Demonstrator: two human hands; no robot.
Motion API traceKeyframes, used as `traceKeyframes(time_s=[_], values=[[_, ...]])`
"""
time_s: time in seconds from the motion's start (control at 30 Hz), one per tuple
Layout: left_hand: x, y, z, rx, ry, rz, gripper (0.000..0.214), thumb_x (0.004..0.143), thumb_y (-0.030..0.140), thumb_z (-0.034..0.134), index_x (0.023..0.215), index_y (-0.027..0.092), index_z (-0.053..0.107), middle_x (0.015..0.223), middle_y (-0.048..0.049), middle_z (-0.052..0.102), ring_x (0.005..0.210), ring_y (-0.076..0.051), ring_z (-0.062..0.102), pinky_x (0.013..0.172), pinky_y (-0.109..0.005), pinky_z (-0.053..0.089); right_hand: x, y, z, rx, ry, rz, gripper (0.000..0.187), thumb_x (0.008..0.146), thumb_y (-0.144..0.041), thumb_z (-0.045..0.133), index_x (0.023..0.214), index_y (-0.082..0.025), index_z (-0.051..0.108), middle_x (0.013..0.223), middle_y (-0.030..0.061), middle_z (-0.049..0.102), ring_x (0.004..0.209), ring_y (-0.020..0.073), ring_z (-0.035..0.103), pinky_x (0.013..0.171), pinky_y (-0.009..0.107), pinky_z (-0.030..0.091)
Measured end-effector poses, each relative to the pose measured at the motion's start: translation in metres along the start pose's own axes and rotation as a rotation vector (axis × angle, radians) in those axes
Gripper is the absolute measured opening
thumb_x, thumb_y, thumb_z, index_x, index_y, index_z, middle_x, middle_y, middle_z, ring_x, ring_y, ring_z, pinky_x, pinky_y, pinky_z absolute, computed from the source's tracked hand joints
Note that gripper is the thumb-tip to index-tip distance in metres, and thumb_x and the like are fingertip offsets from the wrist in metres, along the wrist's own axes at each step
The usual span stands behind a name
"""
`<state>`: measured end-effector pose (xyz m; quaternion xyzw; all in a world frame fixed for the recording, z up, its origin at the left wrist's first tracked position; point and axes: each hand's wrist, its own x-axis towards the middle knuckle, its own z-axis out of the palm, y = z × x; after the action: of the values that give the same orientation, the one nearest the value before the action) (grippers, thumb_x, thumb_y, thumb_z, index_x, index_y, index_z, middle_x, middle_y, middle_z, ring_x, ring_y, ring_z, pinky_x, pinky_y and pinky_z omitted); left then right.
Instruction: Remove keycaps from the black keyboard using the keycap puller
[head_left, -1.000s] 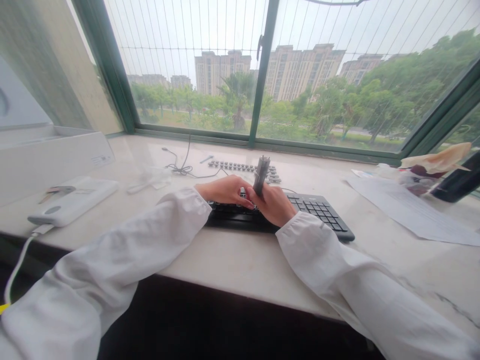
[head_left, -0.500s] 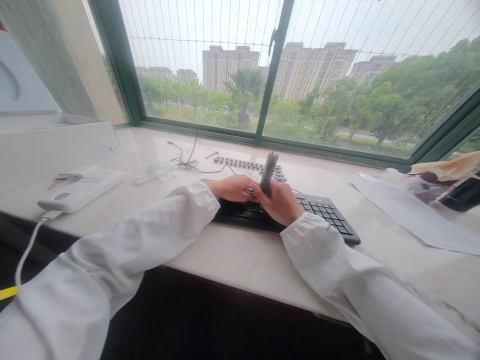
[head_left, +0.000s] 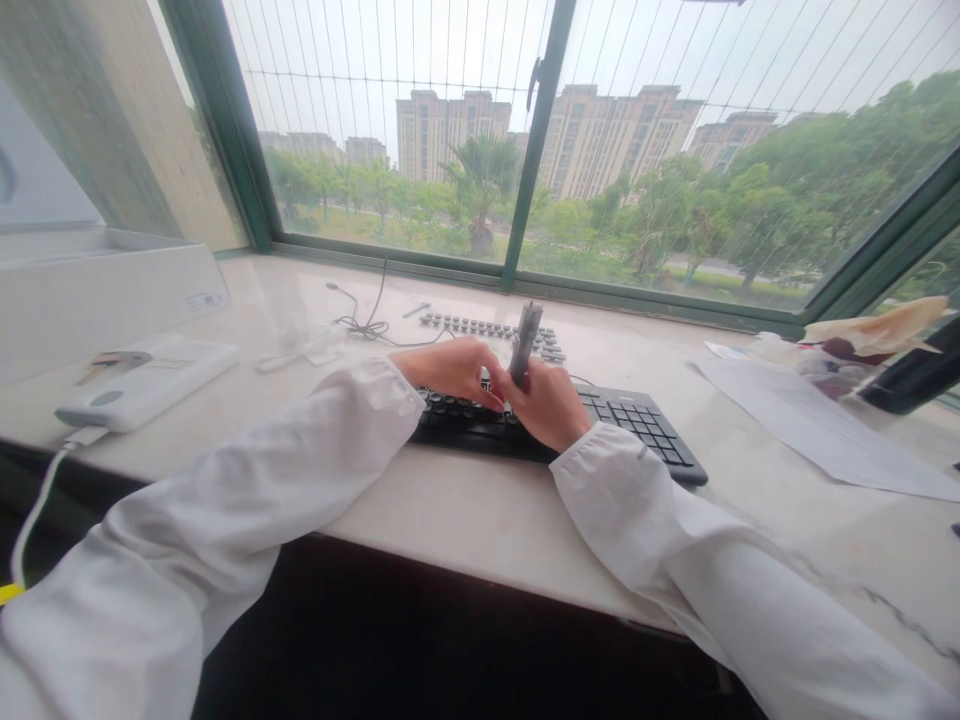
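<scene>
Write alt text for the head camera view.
The right hand grips a slim grey tool, slightly tilted, beside the left hand, both over a long black keyboard on a pale stone-like counter. Beyond it, small dark key-like pieces lie in rows before a green-framed window.

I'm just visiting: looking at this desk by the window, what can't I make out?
All in the head view:
- Lower end of the grey tool: hidden by the right hand.
- Whether the left hand pinches anything: its own fingers hide it.
- Some keys of the black keyboard: covered by both hands.
- Markings on the loose keycaps: too small.
- Writing on the paper: too faint and blurred.
- White box: cut off by the left edge.
</scene>
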<state>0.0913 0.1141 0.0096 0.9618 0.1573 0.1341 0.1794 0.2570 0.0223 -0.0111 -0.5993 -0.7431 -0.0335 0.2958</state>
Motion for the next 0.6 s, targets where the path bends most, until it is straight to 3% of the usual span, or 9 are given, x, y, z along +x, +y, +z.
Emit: traceKeyframes(time_s=[0.23, 0.4, 0.6], values=[[0.0008, 0.0051, 0.0050, 0.105, 0.074, -0.052, 0.021, 0.065, 0.040, 0.073, 0.070, 0.020, 0.073, 0.060, 0.0029, 0.064, 0.056, -0.010, 0.054, 0.056, -0.020, 0.033, -0.0041, -0.0036, 0.0078, -0.147, 0.024, -0.003, 0.033, 0.095, -0.041, 0.036, 0.100, -0.019, 0.060, 0.071, 0.0052, 0.068, 0.058, 0.0195, 0.060, 0.053, 0.027, 0.026], [-0.0011, 0.0056, 0.0070, 0.227, 0.103, -0.090, 0.020, 0.060, 0.038, 0.075, 0.068, 0.021, 0.070, 0.064, 0.0035, 0.066, 0.061, -0.012, 0.056, 0.059, -0.020, 0.033, -0.0084, -0.0052, 0.0074, -0.144, 0.026, -0.093, 0.031, 0.095, -0.038, 0.036, 0.101, -0.017, 0.058, 0.065, 0.0041, 0.067, 0.054, 0.0182, 0.060, 0.053, 0.027, 0.026], [-0.0015, 0.0021, 0.0096, 0.225, 0.084, -0.108, 0.023, 0.062, 0.037, 0.072, 0.069, 0.015, 0.067, 0.064, 0.0014, 0.064, 0.059, -0.011, 0.053, 0.058, -0.020, 0.034, -0.0094, -0.0061, 0.0056, -0.110, 0.015, -0.168, 0.030, 0.097, -0.036, 0.035, 0.102, -0.016, 0.056, 0.067, 0.0040, 0.068, 0.054, 0.0167, 0.061, 0.053, 0.026, 0.028]])
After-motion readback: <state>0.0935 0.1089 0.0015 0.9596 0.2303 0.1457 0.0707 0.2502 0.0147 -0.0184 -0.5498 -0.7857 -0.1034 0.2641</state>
